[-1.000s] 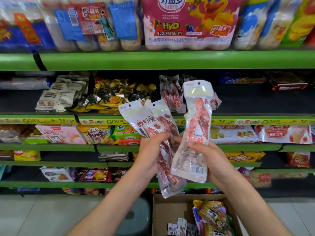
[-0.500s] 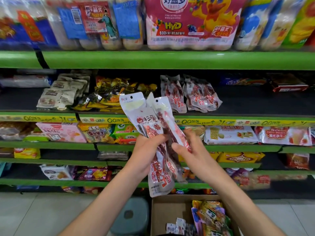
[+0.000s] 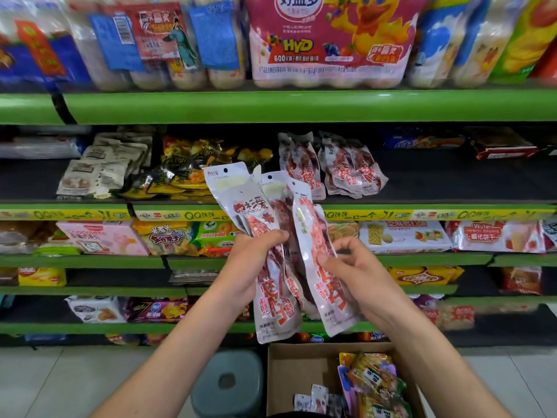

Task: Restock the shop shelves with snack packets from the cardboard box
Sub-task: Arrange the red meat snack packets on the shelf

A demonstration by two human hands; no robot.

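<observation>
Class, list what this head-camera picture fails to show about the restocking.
- Cardboard box: its near part is cut off by the bottom edge.
- Meat snack packets: the exact count is unclear; they overlap, partly covered by the left hand and right hand.
- Top-shelf packs: tops cut off by the upper edge.

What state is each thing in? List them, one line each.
Left hand: grips a fan of meat snack packets, held upright.
Right hand: pinches the rightmost packet of the fan.
Cardboard box: open on the floor, partly filled with packets.
Matching packets on the shelf: lying in a leaning pile.
Grey stool: standing beside the box.
</observation>
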